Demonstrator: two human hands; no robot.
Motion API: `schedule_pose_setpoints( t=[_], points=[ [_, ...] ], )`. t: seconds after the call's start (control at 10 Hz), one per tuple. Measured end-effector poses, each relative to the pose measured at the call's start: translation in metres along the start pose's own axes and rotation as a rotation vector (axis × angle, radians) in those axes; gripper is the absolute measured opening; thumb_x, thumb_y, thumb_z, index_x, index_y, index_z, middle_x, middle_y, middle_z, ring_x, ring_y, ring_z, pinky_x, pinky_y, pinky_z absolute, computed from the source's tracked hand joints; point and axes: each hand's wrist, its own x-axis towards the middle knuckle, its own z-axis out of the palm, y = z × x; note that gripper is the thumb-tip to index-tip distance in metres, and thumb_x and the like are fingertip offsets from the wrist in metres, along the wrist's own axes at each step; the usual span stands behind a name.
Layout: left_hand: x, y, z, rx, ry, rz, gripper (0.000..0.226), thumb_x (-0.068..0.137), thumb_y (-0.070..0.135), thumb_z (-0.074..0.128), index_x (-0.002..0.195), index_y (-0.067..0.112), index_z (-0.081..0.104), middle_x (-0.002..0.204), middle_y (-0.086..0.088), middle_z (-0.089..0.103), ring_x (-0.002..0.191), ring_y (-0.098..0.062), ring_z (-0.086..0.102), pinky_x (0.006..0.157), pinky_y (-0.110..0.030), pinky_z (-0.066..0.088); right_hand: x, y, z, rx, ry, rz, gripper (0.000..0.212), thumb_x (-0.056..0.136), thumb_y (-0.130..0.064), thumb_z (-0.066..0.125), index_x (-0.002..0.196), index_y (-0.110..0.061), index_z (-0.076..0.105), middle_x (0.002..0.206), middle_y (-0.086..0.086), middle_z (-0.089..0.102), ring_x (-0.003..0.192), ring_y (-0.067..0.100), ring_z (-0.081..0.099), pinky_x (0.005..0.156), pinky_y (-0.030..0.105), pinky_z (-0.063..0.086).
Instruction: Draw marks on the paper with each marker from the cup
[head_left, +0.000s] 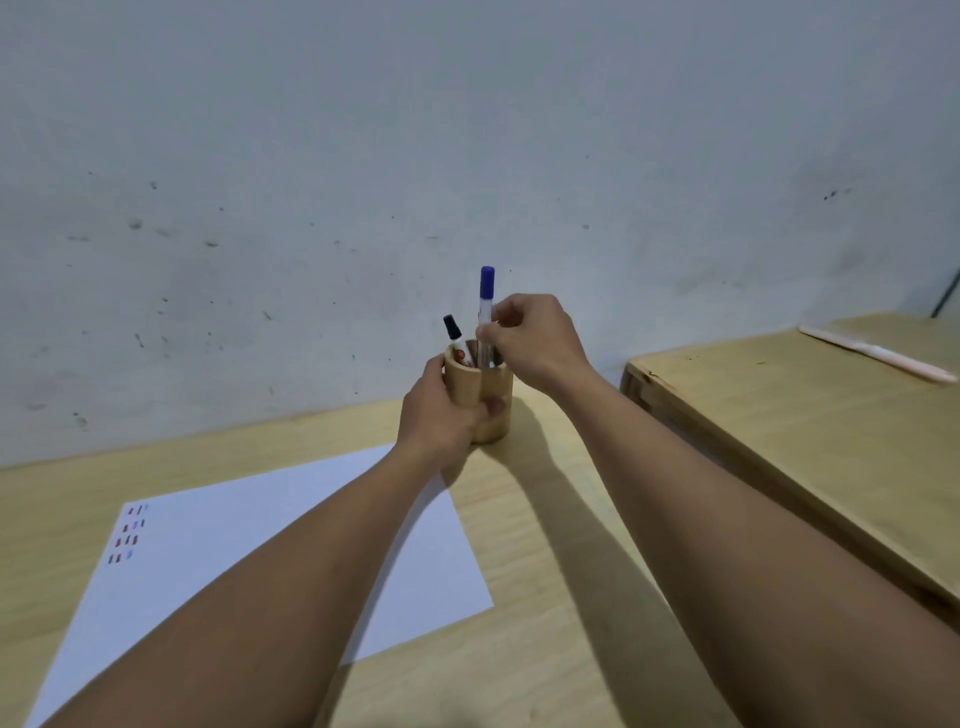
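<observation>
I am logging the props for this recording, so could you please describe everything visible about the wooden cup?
The wooden cup is a light, bamboo-like cylinder with a thick rim, standing upright on the wooden table beyond the paper's far corner. The left hand wraps around its side. Inside it stand a black-capped marker, leaning left, and a blue-capped marker, pinched by the right hand.

I see the left hand (439, 410) wrapped around the wooden cup (485, 402) on the table (545, 545), while the right hand (535, 338) pinches the upright blue-capped marker (487, 312) whose lower end sits inside the cup. 1 black-capped marker (456, 338) leans in the cup beside it. The paper (234, 545) lies nearer me to the left, with small coloured marks (129, 535) near its left edge.
</observation>
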Motion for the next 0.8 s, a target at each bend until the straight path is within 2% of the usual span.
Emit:
schedule_pose_setpoints(
  t=[0.1,0.2,0.3,0.4,0.5,0.6,0.7,0.8],
  points=[
    [0.001,-0.004,0.001,0.002,0.006,0.008,0.069,0.073,0.029,0.085,0.132,0.03,0.05,0.106,0.015,0.061,0.102,-0.013,0.062,0.078,-0.025,0.048,-0.002,0.007,0.007,-0.066,-0.059,0.042,0.013,0.085,-0.012,0.069,0.089,-0.003,0.077,0.078,0.011,0.07,0.071,0.02,0.056,0.06,0.028,0.042],
    [0.001,-0.006,0.001,0.018,0.003,0.018,0.07,0.073,0.03,0.085,0.134,0.029,0.05,0.107,0.014,0.061,0.101,-0.013,0.061,0.082,-0.027,0.05,-0.004,0.011,0.012,-0.109,-0.077,0.053,0.017,0.088,-0.019,0.069,0.086,-0.005,0.079,0.075,0.007,0.068,0.071,0.02,0.056,0.057,0.028,0.041],
    [0.003,-0.007,0.001,0.012,0.003,0.021,0.073,0.072,0.031,0.086,0.134,0.029,0.049,0.109,0.013,0.062,0.103,-0.014,0.061,0.084,-0.027,0.05,-0.003,0.012,0.015,-0.134,-0.072,0.055,0.031,0.091,-0.032,0.069,0.075,-0.007,0.076,0.072,0.007,0.068,0.07,0.02,0.056,0.057,0.029,0.041],
    [0.004,-0.008,0.001,0.01,-0.004,0.021,0.076,0.071,0.029,0.087,0.136,0.028,0.048,0.11,0.012,0.061,0.104,-0.015,0.061,0.084,-0.026,0.049,0.001,0.012,0.019,-0.191,-0.055,0.056,0.042,0.089,-0.043,0.07,0.061,-0.012,0.065,0.062,0.001,0.061,0.061,0.018,0.053,0.052,0.029,0.035],
    [0.005,-0.008,0.001,0.004,-0.002,0.024,0.077,0.071,0.028,0.087,0.137,0.028,0.048,0.109,0.012,0.062,0.102,-0.015,0.063,0.079,-0.023,0.048,0.002,0.012,0.022,-0.219,-0.05,0.061,0.036,0.083,-0.039,0.071,0.07,-0.005,0.074,0.08,0.004,0.076,0.072,0.021,0.067,0.057,0.032,0.047],
    [0.007,-0.009,0.003,0.004,-0.005,0.025,0.077,0.071,0.029,0.087,0.137,0.026,0.048,0.111,0.009,0.063,0.101,-0.016,0.062,0.077,-0.023,0.046,-0.002,0.011,0.018,-0.252,-0.039,0.021,0.027,0.085,-0.026,0.069,0.079,-0.002,0.079,0.086,0.01,0.078,0.079,0.024,0.071,0.059,0.03,0.049],
    [0.005,-0.006,0.001,0.006,-0.021,0.011,0.076,0.072,0.028,0.087,0.137,0.027,0.047,0.118,0.007,0.063,0.102,-0.016,0.061,0.076,-0.023,0.046,-0.009,0.007,0.012,-0.237,-0.019,-0.025,0.021,0.09,-0.021,0.067,0.095,-0.006,0.081,0.094,0.009,0.078,0.082,0.022,0.068,0.066,0.031,0.052],
    [0.001,0.001,0.001,-0.004,-0.014,0.002,0.08,0.074,0.026,0.086,0.141,0.025,0.043,0.129,0.003,0.062,0.106,-0.017,0.058,0.076,-0.023,0.046,-0.018,-0.002,-0.001,-0.148,0.026,-0.019,0.029,0.092,-0.025,0.07,0.117,-0.011,0.072,0.096,0.002,0.069,0.084,0.016,0.062,0.071,0.028,0.047]
  ],
)
